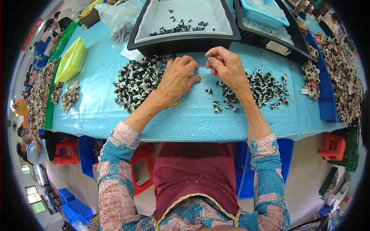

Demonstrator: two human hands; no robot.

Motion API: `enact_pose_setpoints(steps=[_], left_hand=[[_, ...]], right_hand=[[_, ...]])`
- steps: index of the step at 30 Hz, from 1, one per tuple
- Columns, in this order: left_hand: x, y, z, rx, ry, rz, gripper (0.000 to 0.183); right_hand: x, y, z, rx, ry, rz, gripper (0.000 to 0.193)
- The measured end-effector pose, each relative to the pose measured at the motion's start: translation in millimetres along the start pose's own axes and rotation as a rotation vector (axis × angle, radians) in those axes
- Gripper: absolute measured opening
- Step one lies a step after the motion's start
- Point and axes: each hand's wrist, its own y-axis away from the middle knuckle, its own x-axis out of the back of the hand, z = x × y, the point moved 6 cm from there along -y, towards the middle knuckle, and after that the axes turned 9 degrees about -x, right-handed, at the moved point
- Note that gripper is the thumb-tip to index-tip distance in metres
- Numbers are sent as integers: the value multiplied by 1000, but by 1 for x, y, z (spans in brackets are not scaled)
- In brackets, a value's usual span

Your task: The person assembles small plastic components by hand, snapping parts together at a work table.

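Observation:
My left hand [175, 79] reaches over the right side of a big pile of small black-and-white parts [135, 84]. Its fingers are bent, with the thumb apart from them, and I see nothing held. Raised a little to the right, my right hand [229, 69] pinches a small dark part [210, 57] between thumb and forefinger; its exact shape is too small to tell. Below that wrist spreads a looser pile of black-and-white pieces [266, 88]. A few small yellow rings [176, 104] lie by my left wrist.
Ahead stands a black tray [185, 44] with a white liner, holding loose black stemmed parts [179, 29]. Another black tray [269, 40] at right holds a light-blue basket [266, 13]. A yellow-green basket [72, 61] and a plastic bag [119, 19] are left. Blue bin [325, 88] right holds furry pieces.

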Motion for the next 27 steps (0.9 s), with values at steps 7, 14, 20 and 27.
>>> enact_pose_setpoints(steps=[7, 14, 20, 27], left_hand=[[7, 18, -20, 35, 14, -79, 8], [39, 63, 6, -16, -145, 14, 29], [19, 91, 47, -71, -124, -234, 46], [17, 102, 46, -73, -249, -18, 47]], right_hand=[[2, -4, 3, 36, 90, 24, 11], [-6, 1, -5, 86, 61, -60, 13], [1, 2, -2, 18, 15, -56, 11], [1, 8, -20, 273, 320, -132, 13]])
